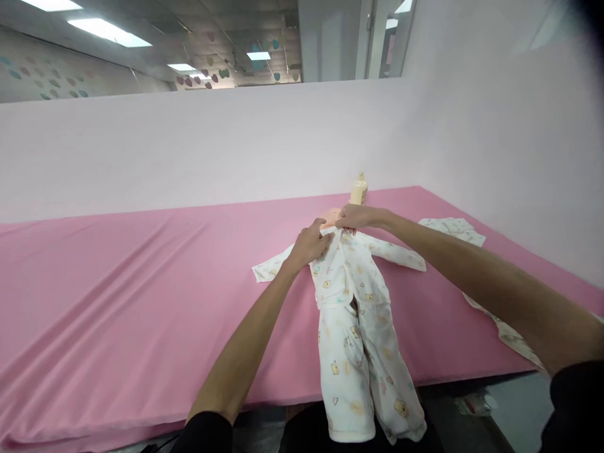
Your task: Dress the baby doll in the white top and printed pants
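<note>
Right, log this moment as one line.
left hand: on printed top near neckline | right hand: at neckline | printed trousers: legs past front edge of pink sheet | bottle: beyond hands

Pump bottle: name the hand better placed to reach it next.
The right hand, probably: it is just on the near side of the pump bottle, while the left hand is farther off, at the printed pajama top.
</note>
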`<action>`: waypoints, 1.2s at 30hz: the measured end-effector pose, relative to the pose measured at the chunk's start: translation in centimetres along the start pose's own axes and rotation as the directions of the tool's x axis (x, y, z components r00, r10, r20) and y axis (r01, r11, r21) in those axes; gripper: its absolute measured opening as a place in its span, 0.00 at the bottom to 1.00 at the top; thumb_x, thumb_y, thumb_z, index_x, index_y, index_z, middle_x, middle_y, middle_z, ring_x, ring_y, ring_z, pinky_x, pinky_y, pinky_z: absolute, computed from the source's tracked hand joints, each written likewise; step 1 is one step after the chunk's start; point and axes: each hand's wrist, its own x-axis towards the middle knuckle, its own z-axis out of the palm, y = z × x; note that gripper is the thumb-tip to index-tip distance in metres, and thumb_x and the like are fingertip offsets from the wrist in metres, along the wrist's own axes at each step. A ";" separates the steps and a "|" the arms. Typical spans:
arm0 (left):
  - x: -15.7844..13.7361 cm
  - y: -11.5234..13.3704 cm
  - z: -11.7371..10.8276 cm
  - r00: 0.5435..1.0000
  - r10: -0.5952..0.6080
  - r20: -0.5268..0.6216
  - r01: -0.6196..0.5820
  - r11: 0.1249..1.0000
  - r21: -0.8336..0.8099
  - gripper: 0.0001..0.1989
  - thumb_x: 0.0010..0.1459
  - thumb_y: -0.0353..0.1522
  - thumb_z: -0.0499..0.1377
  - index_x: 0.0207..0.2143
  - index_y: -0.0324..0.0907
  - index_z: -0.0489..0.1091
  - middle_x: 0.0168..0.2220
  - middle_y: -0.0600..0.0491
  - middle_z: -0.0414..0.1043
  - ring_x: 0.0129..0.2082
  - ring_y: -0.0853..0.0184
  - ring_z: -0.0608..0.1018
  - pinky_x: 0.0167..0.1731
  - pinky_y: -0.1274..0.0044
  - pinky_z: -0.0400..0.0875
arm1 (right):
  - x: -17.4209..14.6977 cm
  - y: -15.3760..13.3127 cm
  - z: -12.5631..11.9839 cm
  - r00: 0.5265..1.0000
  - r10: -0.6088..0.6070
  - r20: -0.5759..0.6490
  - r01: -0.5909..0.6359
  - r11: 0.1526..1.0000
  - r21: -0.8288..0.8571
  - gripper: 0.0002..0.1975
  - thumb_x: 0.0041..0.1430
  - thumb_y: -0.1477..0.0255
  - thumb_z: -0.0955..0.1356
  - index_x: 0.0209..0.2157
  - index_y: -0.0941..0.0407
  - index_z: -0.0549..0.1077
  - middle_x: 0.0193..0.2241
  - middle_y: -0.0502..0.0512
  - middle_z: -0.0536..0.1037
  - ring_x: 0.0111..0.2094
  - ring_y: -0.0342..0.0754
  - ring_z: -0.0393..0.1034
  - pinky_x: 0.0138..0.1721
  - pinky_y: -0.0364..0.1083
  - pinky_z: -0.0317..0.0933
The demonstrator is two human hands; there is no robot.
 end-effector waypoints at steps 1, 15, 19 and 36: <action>0.9 -0.2 0.3 0.999 0.025 -0.035 -0.023 0.998 0.054 0.25 0.65 0.42 0.51 0.61 0.41 0.60 0.37 0.49 0.78 0.36 0.61 0.78 0.37 0.72 0.69 | -0.3 0.7 0.1 1.000 -0.011 0.020 0.009 0.994 0.113 0.16 0.53 0.72 0.69 0.15 0.56 0.64 0.17 0.52 0.70 0.24 0.45 0.67 0.30 0.45 0.66; 4.2 -1.6 2.2 0.961 0.269 -0.058 -0.247 0.938 0.244 0.11 0.58 0.29 0.50 0.23 0.42 0.54 0.25 0.53 0.64 0.27 0.66 0.66 0.29 0.73 0.55 | -0.3 4.9 2.4 0.982 -0.184 -0.040 0.188 0.968 0.166 0.10 0.59 0.68 0.67 0.26 0.55 0.66 0.25 0.47 0.67 0.26 0.42 0.59 0.28 0.42 0.54; 4.1 -1.4 2.2 0.971 0.232 -0.058 -0.214 0.952 0.217 0.09 0.58 0.28 0.50 0.24 0.42 0.56 0.26 0.53 0.66 0.28 0.66 0.66 0.29 0.74 0.56 | -0.3 4.6 3.1 0.976 -0.189 -0.110 0.192 0.981 0.013 0.10 0.61 0.69 0.64 0.26 0.55 0.65 0.26 0.48 0.67 0.27 0.43 0.60 0.28 0.43 0.53; 2.9 -0.6 -1.1 0.998 0.048 0.034 -0.051 0.993 0.108 0.07 0.58 0.36 0.56 0.35 0.41 0.69 0.32 0.53 0.73 0.31 0.67 0.73 0.27 0.77 0.60 | -3.6 1.0 4.5 0.963 0.053 -0.266 -0.077 0.994 -0.079 0.15 0.53 0.58 0.69 0.33 0.54 0.65 0.33 0.53 0.73 0.34 0.49 0.67 0.30 0.44 0.53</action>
